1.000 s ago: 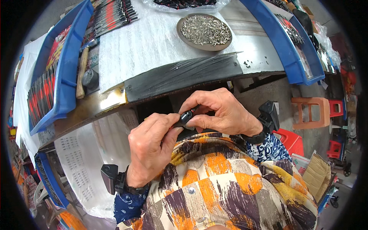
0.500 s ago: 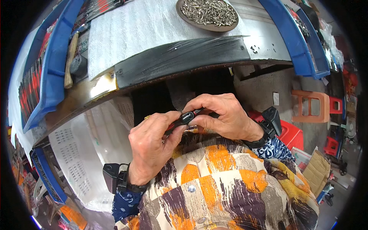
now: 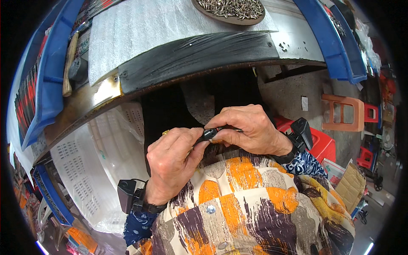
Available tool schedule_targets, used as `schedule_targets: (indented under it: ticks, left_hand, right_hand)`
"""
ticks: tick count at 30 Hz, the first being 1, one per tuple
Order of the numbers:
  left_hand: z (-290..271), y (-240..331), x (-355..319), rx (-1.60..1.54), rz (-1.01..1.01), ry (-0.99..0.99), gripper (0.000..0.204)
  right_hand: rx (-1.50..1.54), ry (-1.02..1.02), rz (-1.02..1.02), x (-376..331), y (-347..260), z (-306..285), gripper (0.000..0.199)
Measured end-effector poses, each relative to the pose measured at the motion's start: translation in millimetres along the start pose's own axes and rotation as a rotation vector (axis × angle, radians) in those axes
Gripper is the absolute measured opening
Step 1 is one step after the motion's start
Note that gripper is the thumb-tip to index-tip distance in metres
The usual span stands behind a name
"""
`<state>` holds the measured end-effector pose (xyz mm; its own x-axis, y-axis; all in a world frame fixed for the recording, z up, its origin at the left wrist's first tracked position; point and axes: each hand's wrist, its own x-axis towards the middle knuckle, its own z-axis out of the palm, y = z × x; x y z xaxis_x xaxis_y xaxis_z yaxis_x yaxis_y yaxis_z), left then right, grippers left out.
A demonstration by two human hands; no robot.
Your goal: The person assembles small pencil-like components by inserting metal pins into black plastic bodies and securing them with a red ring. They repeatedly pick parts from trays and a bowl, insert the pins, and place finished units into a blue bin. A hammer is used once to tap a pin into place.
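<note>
Between my two hands, in front of my body, is a small black piece with a glossy rounded end. A thin dark part of it runs into my right fingers, and its exact kind is hard to make out. My left hand pinches one side of it between thumb and fingers. From the other side, my right hand grips it with thumb and curled fingers. Much of the piece is hidden by my fingertips. Both hands are held just off the near edge of the workbench, above my lap.
A round dish of small metal pins stands on white foam sheeting. At the left, a blue bin holds black-and-red pieces beside a hammer. Another blue bin is at the right. Red and orange stools stand on the floor.
The black piece has turned slightly in my fingers, and its red part shows less. Both hands keep their grip. The bench appears a little higher in view.
</note>
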<state>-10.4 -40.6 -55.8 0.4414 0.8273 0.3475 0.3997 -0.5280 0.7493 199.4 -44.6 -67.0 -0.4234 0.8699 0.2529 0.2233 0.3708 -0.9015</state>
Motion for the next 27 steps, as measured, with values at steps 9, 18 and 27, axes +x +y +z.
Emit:
schedule_targets:
  ticks: [9,18,27]
  left_hand:
    - [2,-2,-1,-0.006,-0.001,-0.021,0.022]
    - [0,-4,3,-0.01,0.025,-0.045,0.023]
    - [-2,0,6,0.001,0.013,-0.035,0.022]
  right_hand:
    - [-0.015,0.051,-0.069,-2,7,5,0.018]
    - [0.042,0.004,-0.017,-1,7,-1,0.019]
    - [0.089,-0.016,0.009,6,5,-9,0.02]
